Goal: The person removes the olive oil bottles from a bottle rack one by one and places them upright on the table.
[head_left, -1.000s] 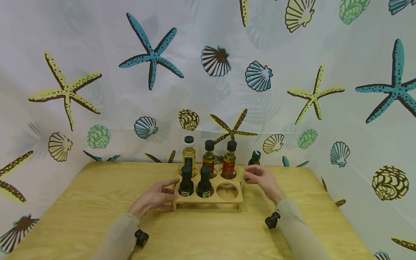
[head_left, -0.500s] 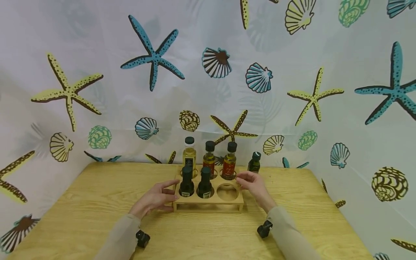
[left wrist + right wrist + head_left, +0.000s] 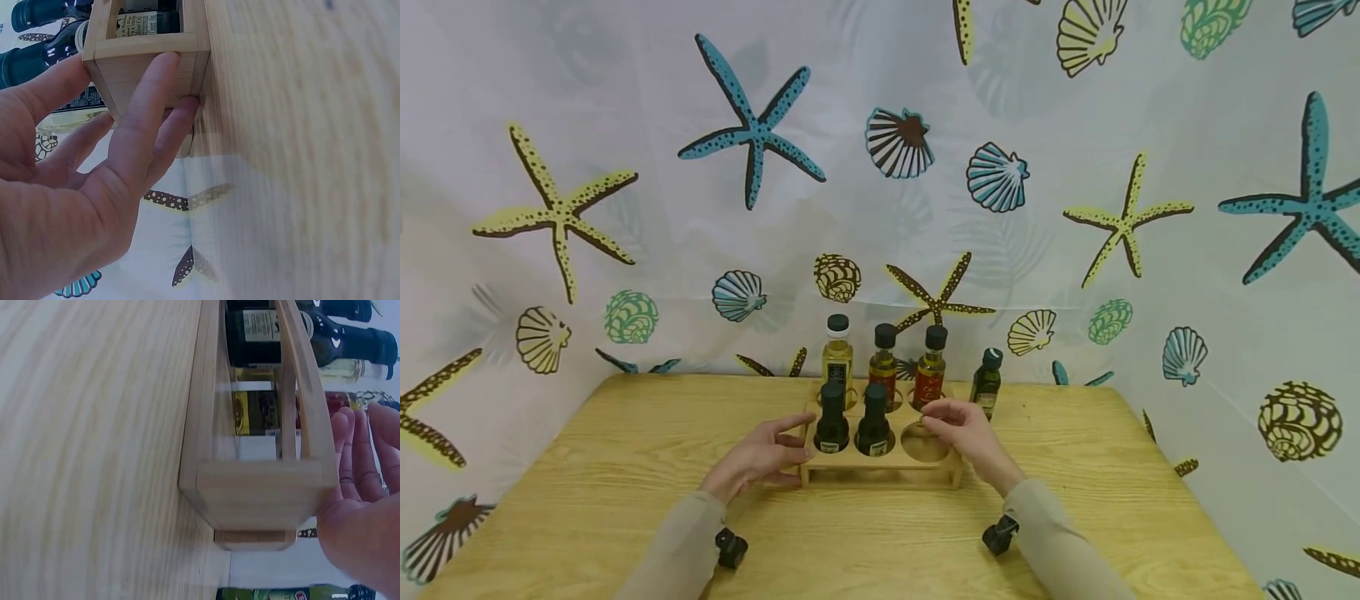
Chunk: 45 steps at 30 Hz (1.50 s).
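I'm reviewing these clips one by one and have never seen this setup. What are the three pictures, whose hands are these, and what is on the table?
No machine here: a person works with two bare hands and wears three cameras. The wide picture comes from the head camera, looking forward and down. The two close pictures come from cameras strapped to the wrists, so they appear turned sideways.

On the wooden table stands a wooden rack with six round holes. Five hold small bottles: three amber ones in the back row and two dark ones in front. The front right hole is empty. A green bottle stands on the table beside the rack, to its right.

The left hand rests against the rack's left end, with fingers on its corner. The right hand lies at the rack's right end, fingers fairly straight. Neither hand holds a bottle.
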Each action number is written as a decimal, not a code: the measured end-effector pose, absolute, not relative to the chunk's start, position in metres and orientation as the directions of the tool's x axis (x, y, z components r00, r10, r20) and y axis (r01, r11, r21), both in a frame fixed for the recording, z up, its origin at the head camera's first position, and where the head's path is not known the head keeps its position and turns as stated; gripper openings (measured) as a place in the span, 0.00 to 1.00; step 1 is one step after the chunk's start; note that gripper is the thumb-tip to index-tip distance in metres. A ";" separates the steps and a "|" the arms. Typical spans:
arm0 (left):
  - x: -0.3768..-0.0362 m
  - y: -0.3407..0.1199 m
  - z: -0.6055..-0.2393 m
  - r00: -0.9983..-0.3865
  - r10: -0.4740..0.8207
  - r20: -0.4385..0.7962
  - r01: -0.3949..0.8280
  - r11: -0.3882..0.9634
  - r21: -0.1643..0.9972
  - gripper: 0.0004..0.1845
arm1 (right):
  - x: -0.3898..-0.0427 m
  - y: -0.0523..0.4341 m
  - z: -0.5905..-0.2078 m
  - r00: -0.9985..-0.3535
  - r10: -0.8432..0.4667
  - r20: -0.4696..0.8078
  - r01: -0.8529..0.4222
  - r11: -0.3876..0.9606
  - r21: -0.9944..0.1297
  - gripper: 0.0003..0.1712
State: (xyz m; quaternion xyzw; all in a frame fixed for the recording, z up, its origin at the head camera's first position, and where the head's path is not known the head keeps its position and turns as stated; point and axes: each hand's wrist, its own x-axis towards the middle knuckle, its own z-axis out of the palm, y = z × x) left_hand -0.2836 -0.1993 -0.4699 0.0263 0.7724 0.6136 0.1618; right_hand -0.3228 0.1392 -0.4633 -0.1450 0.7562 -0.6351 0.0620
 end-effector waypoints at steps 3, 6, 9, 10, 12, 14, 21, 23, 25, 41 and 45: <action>-0.284 -0.199 -0.470 -0.946 0.238 -0.220 -0.160 0.246 0.956 0.37 | -0.320 0.133 -0.463 -0.938 -0.333 0.100 -0.160 0.160 -0.974 0.20; -0.283 -0.199 -0.470 -0.946 0.235 -0.223 -0.164 0.246 0.955 0.37 | -0.319 0.128 -0.462 -0.927 -0.359 0.110 -0.178 0.164 -0.970 0.19; -0.283 -0.200 -0.470 -0.944 0.245 -0.223 -0.161 0.248 0.955 0.37 | -0.318 0.125 -0.462 -0.925 -0.365 0.104 -0.177 0.171 -0.969 0.17; -0.283 -0.200 -0.470 -0.945 0.239 -0.225 -0.166 0.244 0.955 0.37 | -0.318 0.124 -0.461 -0.924 -0.369 0.101 -0.174 0.168 -0.970 0.17; -0.283 -0.200 -0.470 -0.943 0.247 -0.225 -0.163 0.246 0.955 0.37 | -0.318 0.122 -0.461 -0.923 -0.373 0.099 -0.168 0.159 -0.973 0.17; -0.283 -0.199 -0.470 -0.943 0.244 -0.225 -0.165 0.243 0.956 0.37 | -0.318 0.120 -0.461 -0.922 -0.373 0.100 -0.167 0.150 -0.975 0.17; -0.283 -0.199 -0.471 -0.944 0.247 -0.221 -0.160 0.243 0.957 0.37 | -0.318 0.108 -0.463 -0.922 -0.373 0.106 -0.162 0.122 -0.979 0.20; -0.283 -0.199 -0.471 -0.943 0.251 -0.220 -0.157 0.249 0.956 0.37 | -0.318 0.105 -0.464 -0.924 -0.369 0.104 -0.160 0.124 -0.979 0.20; -0.283 -0.199 -0.471 -0.944 0.244 -0.221 -0.160 0.248 0.955 0.37 | -0.319 0.103 -0.464 -0.925 -0.364 0.110 -0.171 0.138 -0.976 0.19; -0.283 -0.198 -0.470 -0.945 0.245 -0.218 -0.159 0.239 0.958 0.36 | -0.324 0.084 -0.456 -0.910 -0.407 0.073 -0.159 0.182 -0.970 0.32; -0.282 -0.200 -0.470 -0.943 0.260 -0.210 -0.148 0.239 0.960 0.37 | -0.327 0.080 -0.456 -0.894 -0.439 0.083 -0.183 0.189 -0.965 0.29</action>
